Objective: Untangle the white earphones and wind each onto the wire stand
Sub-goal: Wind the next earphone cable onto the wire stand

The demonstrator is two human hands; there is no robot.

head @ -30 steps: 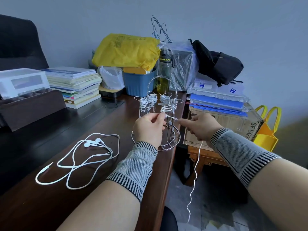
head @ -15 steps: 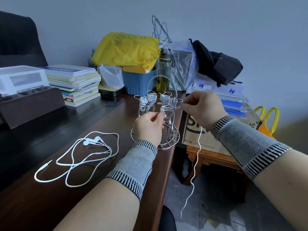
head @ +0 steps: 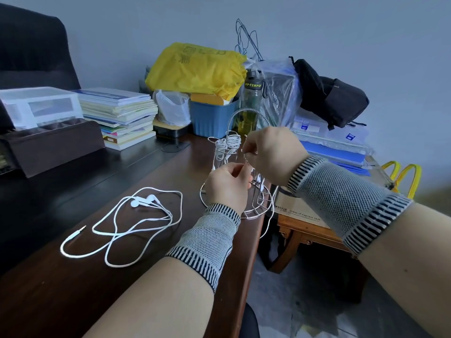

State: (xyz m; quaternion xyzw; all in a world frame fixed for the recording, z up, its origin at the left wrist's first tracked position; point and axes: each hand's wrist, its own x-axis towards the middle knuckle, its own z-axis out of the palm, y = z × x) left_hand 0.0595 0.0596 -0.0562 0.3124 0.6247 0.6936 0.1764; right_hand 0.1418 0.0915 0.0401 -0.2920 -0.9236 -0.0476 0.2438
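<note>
Cord (head: 268, 215) hangs at six o'clock from my right hand (head: 271, 154), which pinches it against the wire stand (head: 253, 206); left hand (head: 228, 184) grips there too

Open desk surface (head: 80, 284) lies at 7 to 8 o'clock of the wire stand (head: 256, 211), broken only by the loose white earphones (head: 136, 223) lying flat at 9 o'clock. At 12 o'clock the way is closed by the blue bin (head: 212, 119), the bottle (head: 251, 103) and the yellow bag (head: 195, 67), all close behind the stand. At 10 o'clock the book stack (head: 122, 113) and the brown organiser (head: 53, 145) wall off the far desk. At 3 o'clock the desk edge drops; the cardboard box (head: 300, 211) on a low wooden table (head: 307, 235) stands just beside it. Floor at 5 o'clock is open
</note>
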